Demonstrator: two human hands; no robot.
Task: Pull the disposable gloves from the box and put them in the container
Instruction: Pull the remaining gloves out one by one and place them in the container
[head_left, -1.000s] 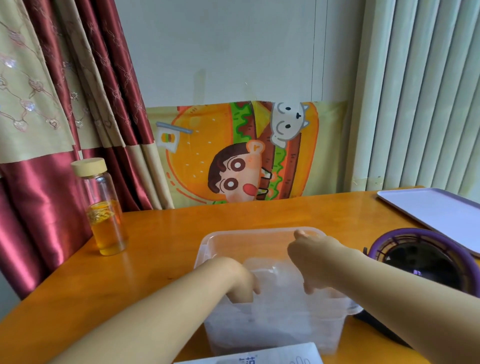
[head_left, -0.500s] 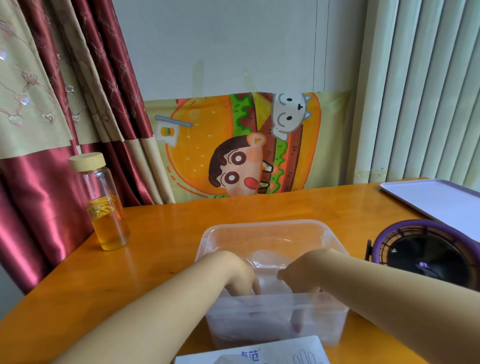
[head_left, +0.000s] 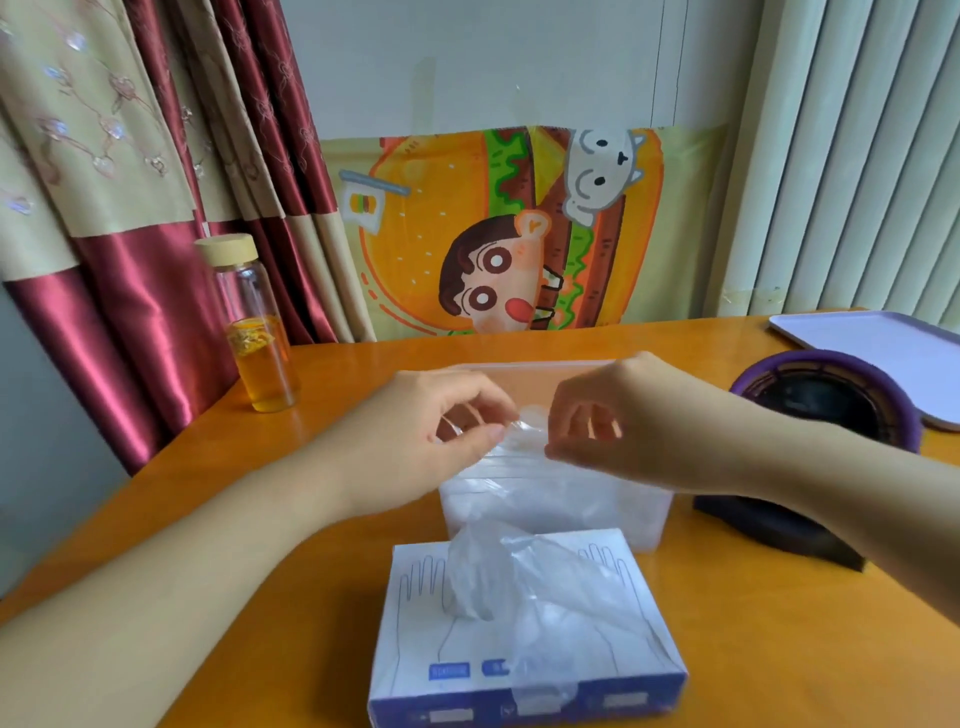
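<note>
1. Change: both hands have risen out of the clear plastic container (head_left: 644, 514), where they were pressed low a moment ago, and now meet above its rim. The glove box (head_left: 415, 623) has come fully into view at the near table edge.
2. Meaning for the task: judged from this, the hands are parting or releasing one glove over the container, so the deposit is not finished.
3. Left hand (head_left: 441, 421): thumb and forefinger are closed in a narrow pinch on a fold of clear glove (head_left: 524, 426); the other fingers are curled loosely.
4. Right hand (head_left: 613, 421): fingers are curled, and the thumb and forefinger appear to pinch the same film just beside the left hand's pinch.
5. Task items: crumpled loose gloves (head_left: 545, 499) lie inside the container. A next glove (head_left: 498, 571) stands up out of the box slot, untouched.
6. Surroundings: on the wooden table (head_left: 337, 364) are a capped glass bottle (head_left: 260, 338) of amber liquid at left, and a purple-rimmed round device (head_left: 826, 395) and a pale tray (head_left: 883, 358) at right.
</note>
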